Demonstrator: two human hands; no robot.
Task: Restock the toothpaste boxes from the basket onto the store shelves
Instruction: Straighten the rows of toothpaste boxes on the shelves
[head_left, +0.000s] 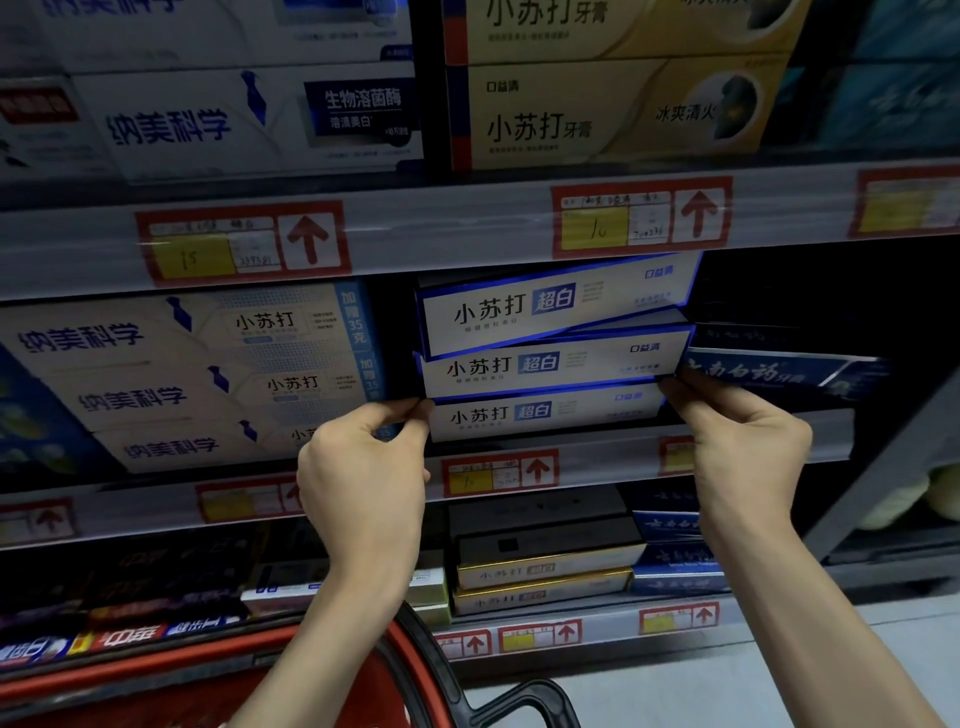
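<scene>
At the left end of a stack of white-and-blue toothpaste boxes (550, 364), the left hand (363, 467) has its fingers curled, with thumb and forefinger pinching the stack where the middle box (493, 369) meets the lowest box (545, 418). Which of the two it grips cannot be told. The right hand (748, 441) mirrors it at the right end, fingers curled and fingertips gripping at the same seam.

The stack sits on the middle shelf (597, 457), at its front edge. The top box (556, 304) is tilted, its right end higher than its left. A dark blue toothpaste box (779, 371) lies just right of the stack, touching the right fingertips. To the left, apart from the stack, stand cream toothpaste boxes (156, 397) piled three high.

Red-framed price tags (498, 473) with arrows line the shelf rail below the hands. On the shelf underneath lie gold-and-black boxes (545, 571). The shelf above carries yellow toothpaste boxes (597, 122) and white ones (208, 127). Nearest, under the forearms, is the red basket (410, 670) with a black handle (519, 701).
</scene>
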